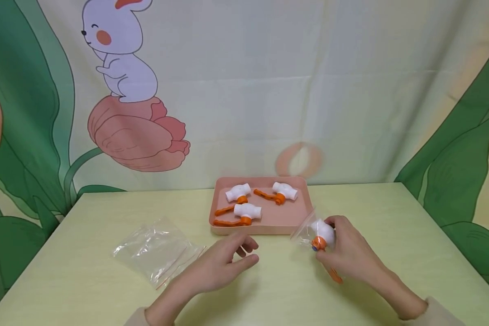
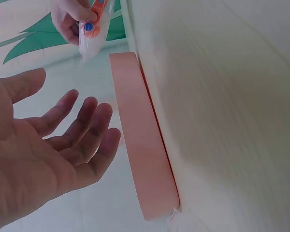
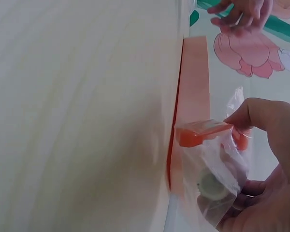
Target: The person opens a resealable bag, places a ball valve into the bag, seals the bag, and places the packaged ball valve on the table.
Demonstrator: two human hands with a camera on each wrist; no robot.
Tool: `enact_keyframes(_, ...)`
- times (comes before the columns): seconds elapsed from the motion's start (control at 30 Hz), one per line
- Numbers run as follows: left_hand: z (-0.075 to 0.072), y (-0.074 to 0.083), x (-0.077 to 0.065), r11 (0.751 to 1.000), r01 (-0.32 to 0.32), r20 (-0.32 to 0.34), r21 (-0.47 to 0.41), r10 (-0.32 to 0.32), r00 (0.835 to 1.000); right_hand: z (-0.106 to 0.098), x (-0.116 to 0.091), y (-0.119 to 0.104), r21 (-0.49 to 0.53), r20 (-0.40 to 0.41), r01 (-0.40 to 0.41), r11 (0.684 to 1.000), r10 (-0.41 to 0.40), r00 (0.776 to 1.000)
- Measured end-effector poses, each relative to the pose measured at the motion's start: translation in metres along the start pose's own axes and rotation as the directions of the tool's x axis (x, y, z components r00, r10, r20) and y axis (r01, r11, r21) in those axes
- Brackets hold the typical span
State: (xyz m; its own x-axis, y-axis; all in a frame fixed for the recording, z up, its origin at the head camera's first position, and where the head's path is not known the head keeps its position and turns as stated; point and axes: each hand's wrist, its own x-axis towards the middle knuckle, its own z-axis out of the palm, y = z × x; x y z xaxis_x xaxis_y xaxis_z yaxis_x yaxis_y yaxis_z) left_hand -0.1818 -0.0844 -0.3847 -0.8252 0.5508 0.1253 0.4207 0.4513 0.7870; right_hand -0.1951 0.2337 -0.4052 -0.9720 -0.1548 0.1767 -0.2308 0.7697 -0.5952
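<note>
My right hand [image 1: 350,251] grips a white ball valve [image 1: 323,231] with an orange handle, inside a clear plastic bag [image 1: 303,230], above the table just right of the tray. In the right wrist view the bag [image 3: 193,169] wraps the valve, its orange handle [image 3: 191,138] showing through, with thumb and fingers around it. My left hand [image 1: 220,265] hovers in front of the tray, fingers loosely bent and holding nothing. The left wrist view shows its palm [image 2: 34,159] and spread fingers.
A pink tray [image 1: 277,228] at the table's back holds three similar valves [image 1: 247,211] with orange handles. Flat clear zip bags [image 1: 155,249] lie on the table left of it, close to my left forearm. A printed curtain [image 1: 236,113] hangs behind the table.
</note>
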Motion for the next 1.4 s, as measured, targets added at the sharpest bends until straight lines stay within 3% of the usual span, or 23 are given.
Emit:
enact_keyframes(0.5,-0.015,-0.012,-0.012,0.994,0.071,0.111,0.080,-0.079,0.991,-0.019,0.008,0.040,-0.098,0.079,-0.125,0.987,0.133,0.988)
enact_keyframes(1.07,-0.035,-0.027,-0.029,0.989,0.096,0.129,0.110,-0.110,0.985,-0.031,0.018,0.062,-0.177,0.134,-0.155,0.972,0.179,0.975)
enact_keyframes(1.4,-0.048,-0.034,-0.034,0.982,0.130,0.092,0.135,-0.143,0.985,-0.040,0.022,0.072,-0.196,0.147,-0.163,0.967,0.193,0.970)
